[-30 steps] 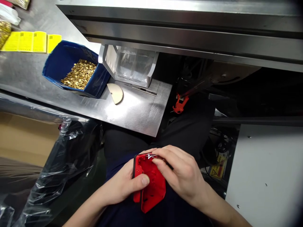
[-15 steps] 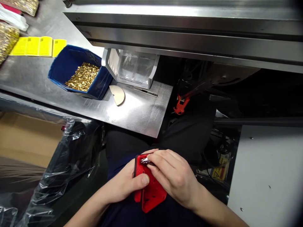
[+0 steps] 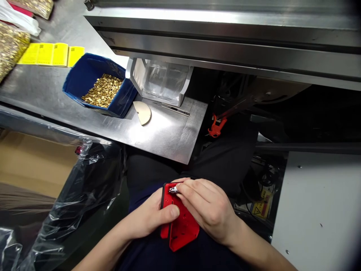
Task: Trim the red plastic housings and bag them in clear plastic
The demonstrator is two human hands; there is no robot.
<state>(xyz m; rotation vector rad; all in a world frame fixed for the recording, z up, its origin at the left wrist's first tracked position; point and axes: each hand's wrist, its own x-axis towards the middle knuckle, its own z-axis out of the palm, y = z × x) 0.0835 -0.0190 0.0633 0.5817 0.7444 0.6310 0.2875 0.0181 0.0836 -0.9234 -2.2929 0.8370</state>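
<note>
Above the lap, my left hand [image 3: 152, 216] grips a red plastic part with a black edge [image 3: 184, 229], its thumb lying across the near side. My right hand [image 3: 210, 209] pinches a small shiny metal piece [image 3: 173, 189] at the part's upper left corner, inside the red recess. The fingers of my right hand cover some of the metal piece and the part's right side. Small dark holes show in the red surface.
A blue bin [image 3: 76, 81] of small brass pieces, a clear-fronted grey bin [image 3: 184, 88], a cream half-disc [image 3: 143, 113] and thin tweezers [image 3: 176, 110] are on the metal table [image 3: 166, 141]. An orange air gun [image 3: 216, 126] hangs beyond its corner.
The view has shifted slightly, so the table items sit a little further right. Both hands keep their hold, and the metal piece remains at the same corner of the red part.
</note>
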